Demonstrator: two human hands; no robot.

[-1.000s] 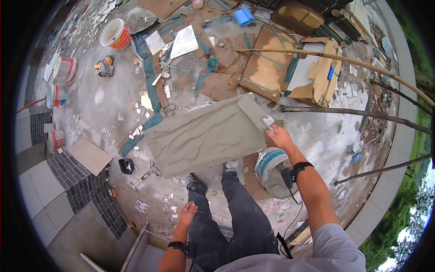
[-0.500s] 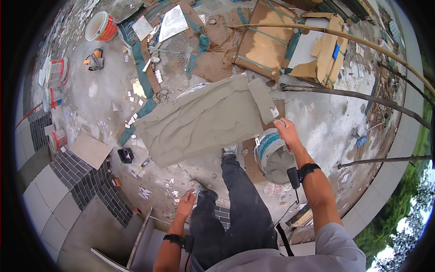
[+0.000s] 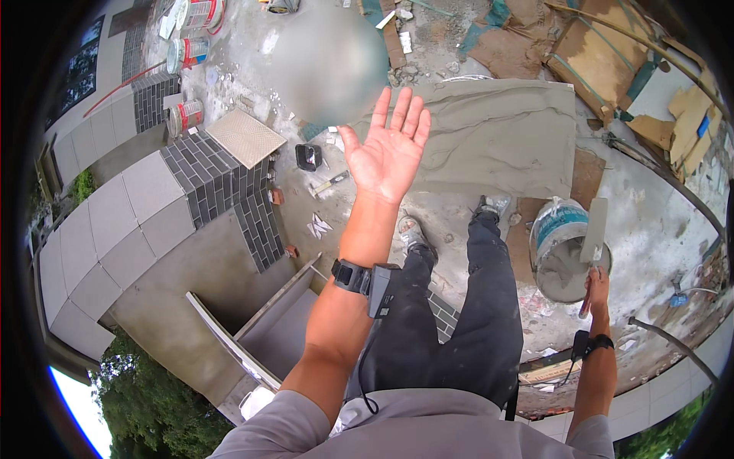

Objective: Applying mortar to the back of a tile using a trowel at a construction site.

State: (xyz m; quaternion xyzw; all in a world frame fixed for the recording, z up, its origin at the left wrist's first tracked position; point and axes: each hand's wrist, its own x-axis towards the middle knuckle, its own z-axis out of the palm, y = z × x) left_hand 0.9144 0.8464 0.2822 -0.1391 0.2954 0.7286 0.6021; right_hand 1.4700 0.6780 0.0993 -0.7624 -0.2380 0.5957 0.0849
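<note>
My left hand (image 3: 386, 159) is raised in front of me, palm up and fingers spread, with nothing in it. My right hand (image 3: 599, 286) grips the reddish handle of a flat rectangular trowel (image 3: 595, 228). The trowel's blade overlaps the right side of a white and teal bucket (image 3: 560, 218) in this view; whether it touches the rim I cannot tell. Grey wet mortar (image 3: 560, 269) lies inside the bucket. Beyond my feet is a large rectangular slab (image 3: 501, 141) with a ridged coat of mortar, its left part hidden behind my left hand.
To the left stands a low wall with dark brick tiles (image 3: 202, 172), a beige tile (image 3: 245, 138) on top. A black container (image 3: 308, 157) and a scraper-like tool (image 3: 330, 183) lie near it. Cardboard (image 3: 600, 46) and wooden poles are at far right. A blurred patch hides the upper middle.
My left hand has risen from beside my leg and opened out. My right hand has drawn the trowel back from the slab to the bucket. The view has swung to the left.
</note>
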